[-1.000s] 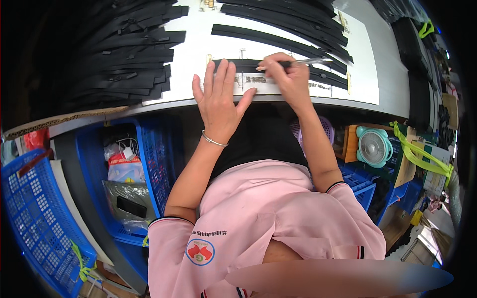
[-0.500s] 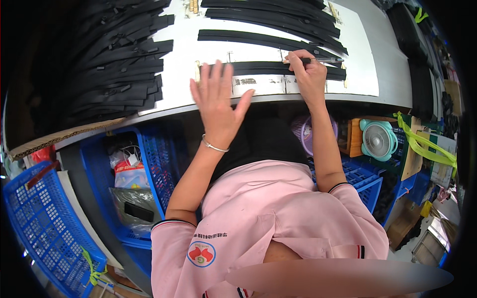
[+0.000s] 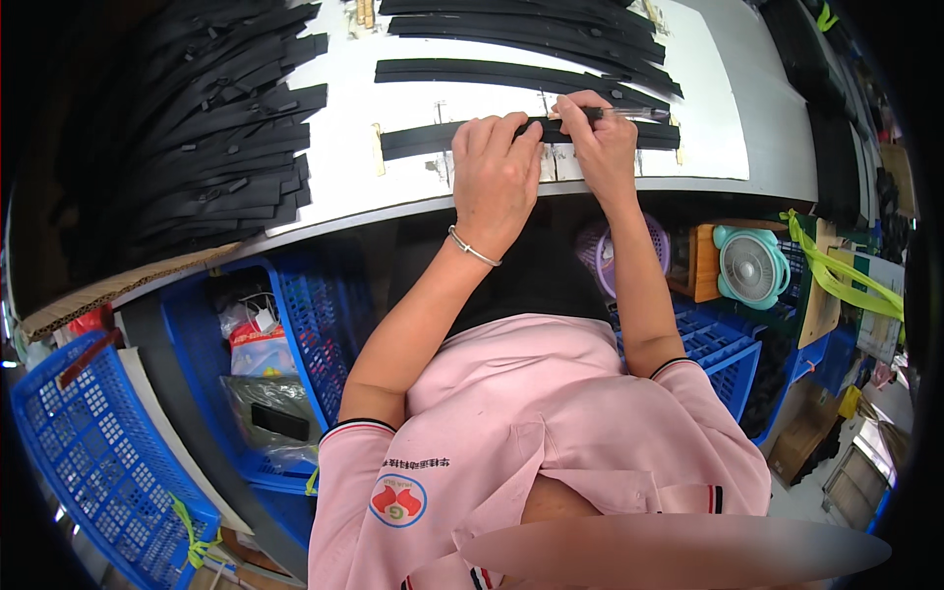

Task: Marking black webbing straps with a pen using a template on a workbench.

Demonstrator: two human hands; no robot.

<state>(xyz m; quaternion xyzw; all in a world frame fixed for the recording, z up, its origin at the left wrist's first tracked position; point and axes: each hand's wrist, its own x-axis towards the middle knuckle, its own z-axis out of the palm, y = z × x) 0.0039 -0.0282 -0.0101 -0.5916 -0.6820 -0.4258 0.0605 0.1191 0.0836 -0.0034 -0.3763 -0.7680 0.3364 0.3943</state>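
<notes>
A black zipper [image 3: 413, 144] lies lengthwise across the white board [image 3: 708, 93], near the table's front edge. My left hand [image 3: 495, 177] is over its middle, fingers curled and pressed together on the strip. Just to the right, my right hand [image 3: 605, 152] grips a pen [image 3: 644, 113] with a clear barrel, held nearly level and pointing left. Its fingertips are close to the zipper and to the left hand's fingertips. My fingers cover part of the zipper. Another black zipper [image 3: 462, 71] lies a little farther back, with several more beyond it.
A large heap of black zippers [image 3: 226, 147] covers the table's left side on cardboard [image 3: 128, 290]. Dark stacked material [image 3: 831, 167] lies at the right. Below the table are blue crates [image 3: 108, 442], a purple basket [image 3: 595, 254] and a teal fan [image 3: 752, 265].
My left hand has moved right from above the zipper's left end, its spread fingers now curled onto the middle. My right hand still holds the pen, slightly farther left.
</notes>
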